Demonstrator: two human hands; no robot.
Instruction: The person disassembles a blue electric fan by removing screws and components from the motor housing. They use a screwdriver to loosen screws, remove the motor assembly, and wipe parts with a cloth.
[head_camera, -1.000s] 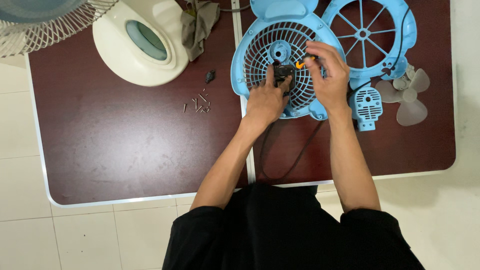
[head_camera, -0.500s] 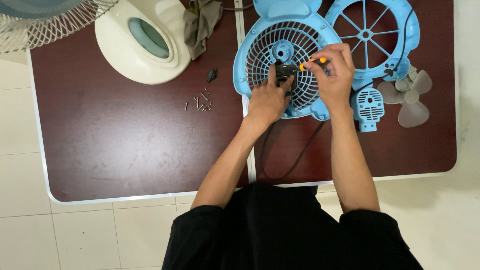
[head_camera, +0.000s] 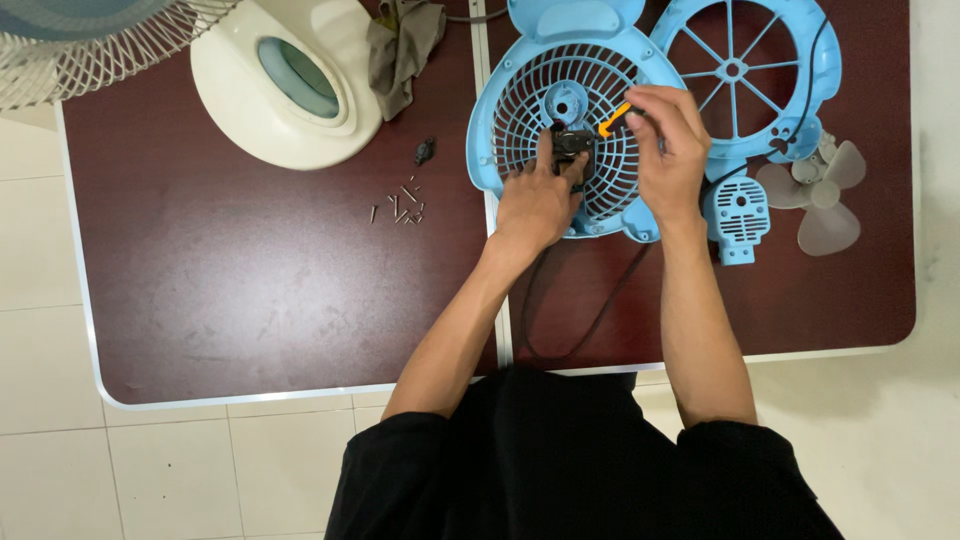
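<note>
A light blue fan housing with a round grille lies on the dark red table. My left hand rests on the grille and pinches a small black motor part at its middle. My right hand holds a screwdriver with an orange handle, its tip pointing at that black part. A black cord runs from the housing toward my body.
A second blue grille frame lies at the right, with a small blue vented cover and a translucent fan blade. Several loose screws and a small black piece lie left of the housing. A cream fan base and grey rag sit behind.
My right hand has shifted slightly, turning the screwdriver so the orange handle now points up-right from the black part. The view has drifted a little; my left hand stays on the grille.
</note>
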